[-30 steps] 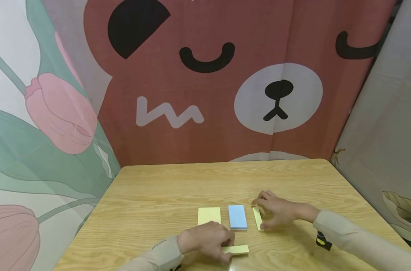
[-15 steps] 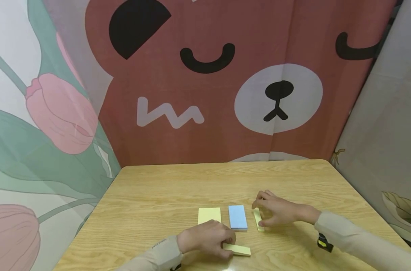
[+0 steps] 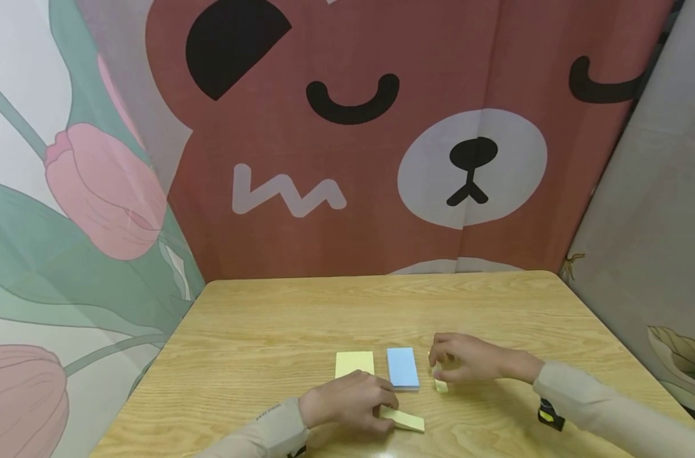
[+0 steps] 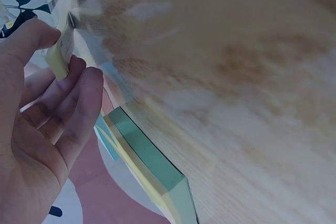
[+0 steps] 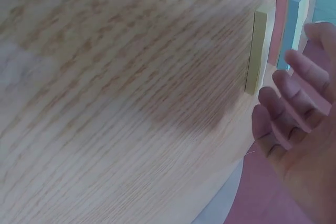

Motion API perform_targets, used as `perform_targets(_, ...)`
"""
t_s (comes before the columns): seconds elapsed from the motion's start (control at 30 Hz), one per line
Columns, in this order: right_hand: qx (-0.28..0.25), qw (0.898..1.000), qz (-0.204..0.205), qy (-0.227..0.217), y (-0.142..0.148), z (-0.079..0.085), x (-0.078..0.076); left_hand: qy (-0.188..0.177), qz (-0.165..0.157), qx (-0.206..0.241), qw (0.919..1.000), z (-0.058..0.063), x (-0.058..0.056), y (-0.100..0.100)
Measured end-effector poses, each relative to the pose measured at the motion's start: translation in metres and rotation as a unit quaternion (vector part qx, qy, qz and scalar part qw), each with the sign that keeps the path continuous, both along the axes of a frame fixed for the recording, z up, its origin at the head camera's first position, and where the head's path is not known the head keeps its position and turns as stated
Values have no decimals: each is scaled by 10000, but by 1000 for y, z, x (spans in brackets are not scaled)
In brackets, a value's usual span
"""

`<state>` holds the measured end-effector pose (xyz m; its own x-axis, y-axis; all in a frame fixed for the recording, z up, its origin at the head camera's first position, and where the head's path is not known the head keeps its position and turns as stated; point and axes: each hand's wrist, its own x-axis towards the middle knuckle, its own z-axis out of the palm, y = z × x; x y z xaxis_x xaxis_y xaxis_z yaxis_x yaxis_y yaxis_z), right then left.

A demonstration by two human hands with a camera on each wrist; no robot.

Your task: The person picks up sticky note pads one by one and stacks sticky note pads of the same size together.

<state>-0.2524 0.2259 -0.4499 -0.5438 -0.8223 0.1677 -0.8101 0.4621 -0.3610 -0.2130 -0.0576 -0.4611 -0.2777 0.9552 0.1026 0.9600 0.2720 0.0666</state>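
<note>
My left hand (image 3: 350,399) pinches a narrow yellow sticky-note pad (image 3: 403,420) between thumb and fingers, as the left wrist view also shows. Behind that hand lies a wider sticky-note pad (image 3: 353,364), yellow on top with green layers below, partly covered by the hand. Beside it is a blue sticky-note pad (image 3: 402,367), with a pink layer visible in the right wrist view. Farther right, a second narrow yellow pad (image 5: 256,51) sits on the table. My right hand (image 3: 476,359) hovers by it, fingers loosely bent and apart from the pad.
The wooden table (image 3: 267,318) has its far edge against a hanging cloth (image 3: 353,146) printed with a bear. Flowered cloth (image 3: 104,191) hangs at the left and a grey cloth (image 3: 639,222) at the right.
My right hand has come off the right narrow pad, lifting and drawing slightly right. The narrow pad in my left hand has turned a little, its right end nearer me.
</note>
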Motion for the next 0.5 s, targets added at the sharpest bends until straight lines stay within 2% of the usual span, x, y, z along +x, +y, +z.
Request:
perform_targets(0.2, -339, 9972, 672, 15, -5, 1, 2, 31, -57, 215, 9997, 0, -1, 0)
perform_targets(0.5, -208, 9945, 986, -274, -18, 5, 16, 106, 0, 394, 9992, -1, -3, 4)
